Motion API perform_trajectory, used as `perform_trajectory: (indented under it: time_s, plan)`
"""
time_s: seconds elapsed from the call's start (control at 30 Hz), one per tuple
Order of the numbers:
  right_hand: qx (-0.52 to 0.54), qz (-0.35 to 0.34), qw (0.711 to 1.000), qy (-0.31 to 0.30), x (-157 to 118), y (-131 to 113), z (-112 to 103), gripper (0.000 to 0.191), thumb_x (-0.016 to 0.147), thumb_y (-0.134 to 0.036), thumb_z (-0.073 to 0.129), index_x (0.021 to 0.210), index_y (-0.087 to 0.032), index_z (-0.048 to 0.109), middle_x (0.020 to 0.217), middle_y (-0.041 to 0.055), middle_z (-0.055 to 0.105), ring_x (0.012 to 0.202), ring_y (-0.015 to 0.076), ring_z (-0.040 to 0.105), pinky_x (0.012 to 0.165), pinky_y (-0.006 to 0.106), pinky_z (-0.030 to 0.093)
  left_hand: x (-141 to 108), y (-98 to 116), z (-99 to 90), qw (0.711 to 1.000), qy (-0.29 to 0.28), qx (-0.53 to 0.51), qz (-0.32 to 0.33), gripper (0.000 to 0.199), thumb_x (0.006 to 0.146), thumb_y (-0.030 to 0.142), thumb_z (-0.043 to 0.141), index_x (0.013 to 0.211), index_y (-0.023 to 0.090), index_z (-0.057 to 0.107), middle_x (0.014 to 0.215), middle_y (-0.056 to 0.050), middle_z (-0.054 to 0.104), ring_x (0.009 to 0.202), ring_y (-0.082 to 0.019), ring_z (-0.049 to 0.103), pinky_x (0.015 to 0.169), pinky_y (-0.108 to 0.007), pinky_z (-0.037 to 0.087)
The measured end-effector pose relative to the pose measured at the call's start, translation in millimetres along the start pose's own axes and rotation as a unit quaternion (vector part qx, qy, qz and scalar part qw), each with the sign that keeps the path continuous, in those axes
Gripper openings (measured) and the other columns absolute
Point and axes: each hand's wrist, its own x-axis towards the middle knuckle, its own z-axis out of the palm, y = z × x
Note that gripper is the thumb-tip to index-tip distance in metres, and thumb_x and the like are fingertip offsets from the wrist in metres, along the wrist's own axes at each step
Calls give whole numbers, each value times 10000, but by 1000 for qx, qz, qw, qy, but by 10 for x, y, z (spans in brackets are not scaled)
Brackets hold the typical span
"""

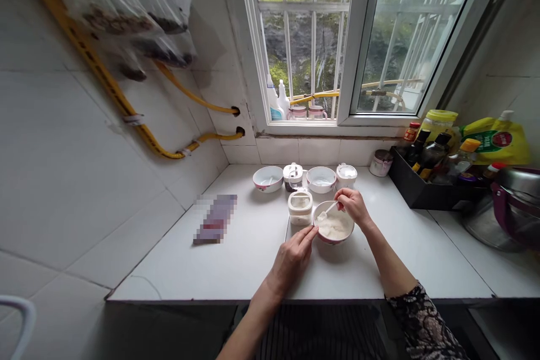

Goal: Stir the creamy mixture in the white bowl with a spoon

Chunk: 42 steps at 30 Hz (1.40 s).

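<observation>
A white bowl [333,242] with a pinkish pattern on its outside stands on the counter, holding a pale, off-white powdery mass [335,228]. My left hand [293,256] is at the bowl's near left rim, its fingers long and close together with the tips on the edge; the thumb is mostly hidden. Between the fingers of my right hand [353,205] is the handle of a small white spoon [324,215], whose head dips into the bowl. Just left of the bowl sits a squarish cream container [300,215] with pale contents.
Behind stand two more white bowls [268,187] [321,185], a lidded jar with dark contents [292,184] and a white jar [346,183]. A black box of bottles [422,197] and a metal pot [498,230] are right. A pixelated object [215,219] lies left.
</observation>
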Motion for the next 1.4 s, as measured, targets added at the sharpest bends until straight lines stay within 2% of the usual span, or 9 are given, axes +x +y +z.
perform_trajectory:
  time_s: [0.13, 0.53, 0.77, 0.87, 0.97, 1.07, 1.13, 1.23, 1.4]
  plan:
    - [72, 38, 997, 6, 51, 44, -41, 130, 554, -252, 465, 556, -196, 582, 393, -33, 508, 377, 104, 395, 419, 237, 330, -1, -3, 6, 1000, -1, -1, -2, 501, 931, 27, 385, 1398, 174, 496, 1222, -114, 668, 1094, -198, 673, 891, -308, 599]
    - [109, 58, 992, 19, 39, 28, -62, 110, 540, -243, 489, 538, -189, 584, 387, -28, 506, 370, 108, 409, 402, 249, 339, -9, -6, 20, 1000, 0, -3, -4, 498, 934, 24, 382, 1396, 166, 499, 1225, -120, 666, 1099, -203, 670, 897, -313, 599]
    - [135, 68, 988, 36, 3, -91, -3, 133, 612, -279, 575, 676, -177, 633, 558, 25, 660, 537, 156, 566, 467, 249, 403, -19, -13, 40, 1000, 0, 1, -4, 508, 917, 11, 391, 1388, 162, 508, 1231, -115, 666, 1109, -195, 666, 910, -299, 594]
    - [109, -6, 994, 31, -50, -132, 131, 163, 724, -328, 593, 794, -186, 633, 678, 38, 707, 643, 180, 642, 632, 303, 495, -20, -11, 36, 1000, -3, 1, -7, 513, 915, 5, 389, 1388, 165, 504, 1228, -111, 667, 1111, -191, 665, 907, -295, 593]
    - [8, -144, 990, 10, -118, -142, 265, 148, 840, -330, 555, 852, -201, 628, 770, 54, 726, 738, 206, 673, 783, 371, 500, -23, -22, 36, 1000, -3, 3, -3, 506, 916, 5, 386, 1385, 156, 502, 1227, -117, 666, 1111, -194, 666, 900, -294, 594]
    - [-151, -289, 945, -27, -170, -138, 330, 161, 900, -229, 497, 839, -216, 646, 752, 45, 730, 740, 200, 644, 932, 432, 425, -28, -38, 44, 1000, 1, 9, 5, 496, 927, 10, 375, 1384, 155, 501, 1217, -120, 671, 1092, -193, 675, 891, -294, 597]
    - [-199, -332, 922, -33, -183, -140, 326, 187, 904, -189, 483, 828, -220, 651, 741, 41, 731, 720, 196, 625, 960, 445, 396, -29, -41, 45, 1000, 1, 10, 7, 495, 931, 14, 373, 1388, 160, 497, 1210, -118, 674, 1082, -191, 679, 887, -293, 598]
    - [-152, -290, 945, 13, -166, -149, 261, 147, 895, -231, 510, 850, -216, 649, 749, 54, 732, 760, 215, 638, 911, 423, 434, -25, -30, 33, 1000, -3, 3, 1, 505, 924, 11, 383, 1394, 162, 492, 1221, -118, 669, 1099, -194, 672, 901, -297, 594]
    - [-4, -101, 991, 87, -84, -111, 43, 134, 800, -291, 505, 775, -212, 610, 591, 1, 642, 577, 180, 601, 602, 302, 482, -13, -13, 10, 1000, -8, 1, -5, 518, 930, 33, 398, 1421, 178, 476, 1232, -118, 665, 1105, -201, 670, 902, -302, 597]
